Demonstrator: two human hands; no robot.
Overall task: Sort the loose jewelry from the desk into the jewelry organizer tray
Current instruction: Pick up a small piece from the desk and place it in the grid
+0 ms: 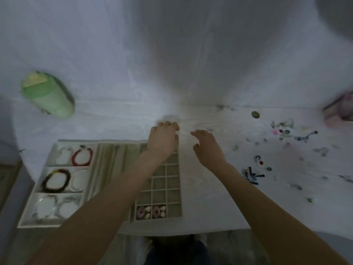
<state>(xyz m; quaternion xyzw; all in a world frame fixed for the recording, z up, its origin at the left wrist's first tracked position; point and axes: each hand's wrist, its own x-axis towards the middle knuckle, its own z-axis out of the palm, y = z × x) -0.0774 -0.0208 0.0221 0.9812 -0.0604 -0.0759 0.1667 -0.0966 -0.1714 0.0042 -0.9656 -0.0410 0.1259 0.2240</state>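
The jewelry organizer tray lies on the white desk at the lower left. Its left compartments hold a red bracelet, a dark bracelet and several pale ones. The small grid on its right holds pink and cream pieces in the nearest row. My left hand hovers over the tray's far right corner, fingers curled; whether it holds anything is hidden. My right hand is beside the tray with fingers spread and nothing in it. Loose jewelry is scattered on the desk to the right.
A green bottle lies at the far left of the desk. A round coin-like piece sits near the wall. A pink object is at the right edge. Dark blue pieces lie near my right forearm. The image is blurred.
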